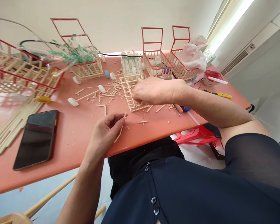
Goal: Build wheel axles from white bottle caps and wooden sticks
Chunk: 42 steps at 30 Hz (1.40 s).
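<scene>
My left hand (106,130) is above the near edge of the table, thumb and forefinger pinched on a short thin wooden stick (121,128) that points down toward the tabletop. My right hand (151,90) reaches across to a small ladder-like frame of wooden sticks (130,99) and covers its right part. The fingers there are curled downward, and whatever is between them is hidden behind the hand. Two sticks joined at a corner (105,109) lie beyond my left hand, and a loose short stick (142,122) lies to its right.
Little stick carts with red trim, like this cart (156,59), line the wall side. A phone (36,138) and long sticks (12,126) lie at left. White-wheeled axles (87,95) and cut scraps are mid-table. A red-stained cup (211,77) and a yellow-handled tool (224,95) are at right.
</scene>
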Each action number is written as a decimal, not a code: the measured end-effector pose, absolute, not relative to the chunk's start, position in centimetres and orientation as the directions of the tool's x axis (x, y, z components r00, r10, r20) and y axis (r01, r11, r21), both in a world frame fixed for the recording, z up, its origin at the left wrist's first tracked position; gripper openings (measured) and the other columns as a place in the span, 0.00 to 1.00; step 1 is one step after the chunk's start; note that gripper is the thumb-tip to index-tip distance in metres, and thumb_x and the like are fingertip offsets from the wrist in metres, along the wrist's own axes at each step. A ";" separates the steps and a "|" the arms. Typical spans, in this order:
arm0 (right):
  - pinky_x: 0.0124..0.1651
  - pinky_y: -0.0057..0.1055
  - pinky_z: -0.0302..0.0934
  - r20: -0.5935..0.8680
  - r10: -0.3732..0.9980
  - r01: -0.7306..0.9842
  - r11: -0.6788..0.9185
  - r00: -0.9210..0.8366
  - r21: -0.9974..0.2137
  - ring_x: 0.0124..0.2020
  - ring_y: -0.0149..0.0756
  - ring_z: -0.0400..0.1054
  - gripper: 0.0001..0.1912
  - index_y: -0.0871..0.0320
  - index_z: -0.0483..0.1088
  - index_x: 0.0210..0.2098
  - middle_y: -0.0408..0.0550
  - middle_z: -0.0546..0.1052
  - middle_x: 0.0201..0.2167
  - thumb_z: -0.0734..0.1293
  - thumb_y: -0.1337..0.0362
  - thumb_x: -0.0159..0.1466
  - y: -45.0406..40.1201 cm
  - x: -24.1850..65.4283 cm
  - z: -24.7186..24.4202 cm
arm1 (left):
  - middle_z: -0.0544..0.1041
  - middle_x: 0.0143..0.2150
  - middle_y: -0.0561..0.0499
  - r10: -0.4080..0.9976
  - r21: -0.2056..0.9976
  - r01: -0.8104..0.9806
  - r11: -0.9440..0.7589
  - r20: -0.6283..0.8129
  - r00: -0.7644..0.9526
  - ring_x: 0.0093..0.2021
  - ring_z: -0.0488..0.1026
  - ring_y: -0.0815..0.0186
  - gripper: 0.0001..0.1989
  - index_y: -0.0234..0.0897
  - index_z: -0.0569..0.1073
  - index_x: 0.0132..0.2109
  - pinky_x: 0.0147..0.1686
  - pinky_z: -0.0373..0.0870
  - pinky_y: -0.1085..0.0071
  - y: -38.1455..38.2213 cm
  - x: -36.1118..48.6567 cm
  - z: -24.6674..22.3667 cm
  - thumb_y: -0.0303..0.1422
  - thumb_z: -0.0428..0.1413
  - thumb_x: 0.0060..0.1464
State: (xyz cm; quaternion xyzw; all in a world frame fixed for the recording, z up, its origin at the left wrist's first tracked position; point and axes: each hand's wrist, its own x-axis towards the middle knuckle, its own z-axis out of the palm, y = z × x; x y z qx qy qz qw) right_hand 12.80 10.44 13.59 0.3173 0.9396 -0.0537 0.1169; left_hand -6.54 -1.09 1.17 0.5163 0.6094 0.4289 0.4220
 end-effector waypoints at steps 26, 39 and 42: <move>0.46 0.31 0.57 0.101 0.743 0.582 0.594 -0.661 -0.555 0.39 0.35 0.67 0.07 0.59 0.72 0.41 0.48 0.78 0.39 0.62 0.71 0.74 3.9 16.1 5.6 | 0.78 0.31 0.52 0.988 0.976 0.156 0.155 -0.153 -0.022 0.26 0.69 0.69 0.15 0.38 0.81 0.43 0.24 0.61 0.73 -0.9 -4.6 3.1 0.42 0.65 0.52; 0.50 0.34 0.64 0.099 0.856 0.812 0.514 -0.508 -0.276 0.49 0.43 0.75 0.08 0.62 0.77 0.45 0.56 0.82 0.44 0.66 0.65 0.76 2.3 18.5 3.5 | 0.81 0.33 0.51 0.992 0.982 0.188 0.031 -0.007 -0.123 0.33 0.77 0.65 0.10 0.39 0.77 0.39 0.36 0.74 0.69 -0.1 -6.0 2.5 0.40 0.65 0.54; 0.54 0.34 0.66 0.144 0.850 0.795 0.525 -0.507 -0.304 0.53 0.43 0.76 0.11 0.60 0.78 0.53 0.56 0.82 0.52 0.65 0.63 0.77 2.4 20.3 4.2 | 0.80 0.33 0.51 0.987 0.977 0.208 0.048 -0.015 -0.160 0.31 0.74 0.66 0.12 0.39 0.78 0.40 0.32 0.71 0.70 0.0 -6.0 2.3 0.41 0.66 0.53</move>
